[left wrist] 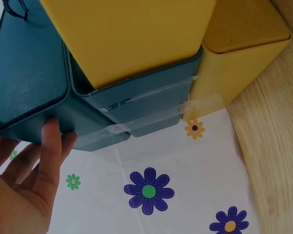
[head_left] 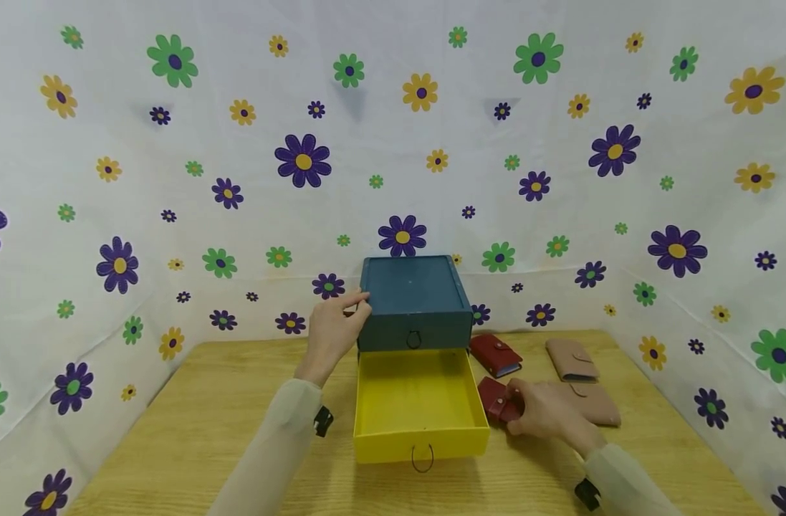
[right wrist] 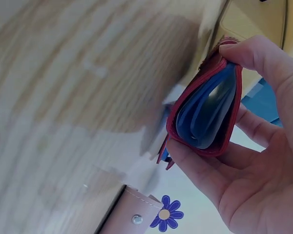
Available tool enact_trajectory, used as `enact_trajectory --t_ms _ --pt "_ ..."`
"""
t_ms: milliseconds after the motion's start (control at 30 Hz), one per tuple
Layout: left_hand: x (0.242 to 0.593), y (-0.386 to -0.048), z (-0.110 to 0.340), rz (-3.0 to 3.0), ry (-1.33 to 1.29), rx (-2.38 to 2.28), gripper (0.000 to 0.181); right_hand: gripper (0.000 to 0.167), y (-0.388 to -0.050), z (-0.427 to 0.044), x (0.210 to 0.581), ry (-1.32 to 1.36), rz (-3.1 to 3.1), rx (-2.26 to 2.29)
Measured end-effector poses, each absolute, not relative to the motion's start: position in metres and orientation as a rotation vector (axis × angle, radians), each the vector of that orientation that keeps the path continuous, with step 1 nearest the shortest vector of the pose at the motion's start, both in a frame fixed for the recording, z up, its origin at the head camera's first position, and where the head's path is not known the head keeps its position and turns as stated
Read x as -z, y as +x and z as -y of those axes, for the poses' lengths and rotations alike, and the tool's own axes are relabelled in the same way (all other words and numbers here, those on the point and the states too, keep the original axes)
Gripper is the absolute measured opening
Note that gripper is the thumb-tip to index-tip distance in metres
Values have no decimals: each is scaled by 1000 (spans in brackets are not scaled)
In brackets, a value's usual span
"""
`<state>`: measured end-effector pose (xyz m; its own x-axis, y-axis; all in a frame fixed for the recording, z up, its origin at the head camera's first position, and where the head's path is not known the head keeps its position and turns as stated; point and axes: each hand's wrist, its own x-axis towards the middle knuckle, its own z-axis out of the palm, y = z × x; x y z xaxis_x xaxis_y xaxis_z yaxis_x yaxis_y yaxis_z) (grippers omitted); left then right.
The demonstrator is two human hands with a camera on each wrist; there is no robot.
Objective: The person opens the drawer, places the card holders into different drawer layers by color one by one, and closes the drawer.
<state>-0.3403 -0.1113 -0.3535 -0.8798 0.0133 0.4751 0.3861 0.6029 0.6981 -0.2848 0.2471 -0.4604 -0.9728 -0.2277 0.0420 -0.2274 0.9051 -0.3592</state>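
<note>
A small drawer cabinet with a dark blue top (head_left: 408, 283) stands on the table. Its yellow drawer (head_left: 421, 444) is pulled out, and its inside looks bare. My left hand (head_left: 337, 330) touches the cabinet's left side near the blue upper drawer (left wrist: 29, 68); in the left wrist view its fingers (left wrist: 50, 156) rest against the edge. To the right of the yellow drawer, my right hand (head_left: 547, 410) grips a dark red snap card wallet (head_left: 496, 398). Thumb and fingers pinch this wallet (right wrist: 173, 119) in the right wrist view, where clear card sleeves show inside it.
Behind the held wallet lies another red card wallet (head_left: 494, 354), beside the cabinet. Two pink wallets (head_left: 572, 360) lie farther right, the nearer one partly behind my right hand. A white cloth with printed flowers (head_left: 302, 161) hangs around the wooden table (head_left: 238, 408).
</note>
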Motion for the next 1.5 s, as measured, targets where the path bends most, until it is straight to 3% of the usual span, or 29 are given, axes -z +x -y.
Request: enact_trajectory --t_ms 567,1500 --pt "358 -342 112 2371 -329 1191 35 41 -262 -249 437 -506 -3166 1032" --pt "357 -342 112 2360 -329 1174 34 40 -238 -244 410 -600 -2947 1330"
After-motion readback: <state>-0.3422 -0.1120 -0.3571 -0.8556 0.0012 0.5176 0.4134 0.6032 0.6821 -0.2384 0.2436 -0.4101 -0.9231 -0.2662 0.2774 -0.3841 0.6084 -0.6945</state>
